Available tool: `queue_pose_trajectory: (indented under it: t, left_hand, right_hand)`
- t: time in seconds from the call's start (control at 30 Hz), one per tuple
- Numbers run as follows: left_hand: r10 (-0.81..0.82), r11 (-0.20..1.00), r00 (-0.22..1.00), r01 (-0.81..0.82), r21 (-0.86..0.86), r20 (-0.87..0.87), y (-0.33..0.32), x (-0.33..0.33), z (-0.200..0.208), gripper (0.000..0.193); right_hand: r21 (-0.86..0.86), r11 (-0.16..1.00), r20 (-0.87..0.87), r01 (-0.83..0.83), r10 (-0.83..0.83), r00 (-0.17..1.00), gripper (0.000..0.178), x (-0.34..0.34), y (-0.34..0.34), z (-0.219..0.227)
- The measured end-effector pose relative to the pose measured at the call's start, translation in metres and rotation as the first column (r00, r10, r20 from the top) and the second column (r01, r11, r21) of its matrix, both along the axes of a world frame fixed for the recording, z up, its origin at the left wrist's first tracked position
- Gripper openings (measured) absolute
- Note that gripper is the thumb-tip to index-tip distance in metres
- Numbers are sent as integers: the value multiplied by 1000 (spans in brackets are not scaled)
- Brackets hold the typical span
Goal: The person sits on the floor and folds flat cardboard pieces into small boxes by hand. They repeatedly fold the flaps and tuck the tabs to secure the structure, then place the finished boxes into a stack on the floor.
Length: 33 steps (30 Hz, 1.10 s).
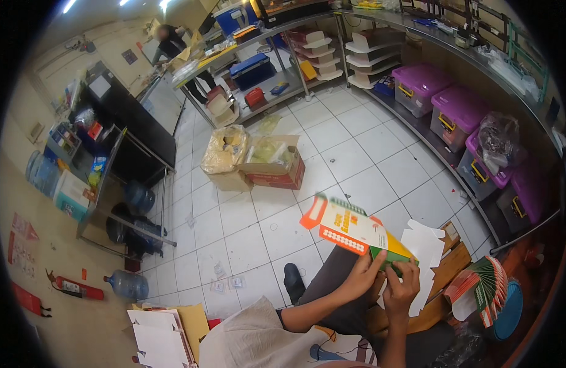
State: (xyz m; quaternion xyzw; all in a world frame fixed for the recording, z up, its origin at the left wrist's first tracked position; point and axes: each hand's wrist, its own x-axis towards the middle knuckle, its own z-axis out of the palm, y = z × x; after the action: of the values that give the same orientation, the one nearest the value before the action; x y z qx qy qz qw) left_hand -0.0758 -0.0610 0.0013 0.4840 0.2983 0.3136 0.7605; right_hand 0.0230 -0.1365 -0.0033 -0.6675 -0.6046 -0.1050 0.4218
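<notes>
A folding carton (356, 230) in orange, white, yellow and green is held out over my lap, its far end standing open with flaps spread. My left hand (367, 275) grips the near, green end from the left, thumb along its side. Against the same end my right hand (402, 283) is closed, fingertips pinching the corner. Part of the left fingers is hidden behind the right hand. Just right of my hands, white unfolded card (423, 245) lies on a wooden surface (451, 264). Beyond it, a fanned stack of flat printed cartons (491, 285) rests over a blue round stool (510, 313).
An open cardboard box (273, 175) and a wrapped carton (224, 153) stand on the tiled floor (356, 153) ahead. Purple-lidded bins (421, 83) line the right shelf. At lower left are stacked white card sheets (157, 337) and a water jug (128, 285). Another person (169, 43) stands far back.
</notes>
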Motion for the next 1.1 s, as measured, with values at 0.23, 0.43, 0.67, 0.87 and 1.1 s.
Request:
queue_pose_trajectory:
  t: [0.23,0.43,0.67,0.87,1.1]
  left_hand:
    - [281,707,941,-72,704,-186,6,-13,-8,22]
    - [277,607,907,90,790,-316,0,-23,-6,23]
    - [112,991,991,-116,68,69,1,-10,-18,28]
    - [128,858,979,-29,513,-158,21,-4,-38,24]
    - [-84,750,971,209,628,-224,4,-10,-33,44]
  right_hand:
    - [-28,989,43,-143,144,989,16,28,-13,13]
    - [19,1000,289,-20,14,957,27,31,-24,-6]
    - [151,988,317,21,-69,946,27,22,-15,-12]
    - [230,973,-58,31,-18,998,10,28,-12,-17]
    - [75,982,-807,172,-42,589,16,14,-12,-37]
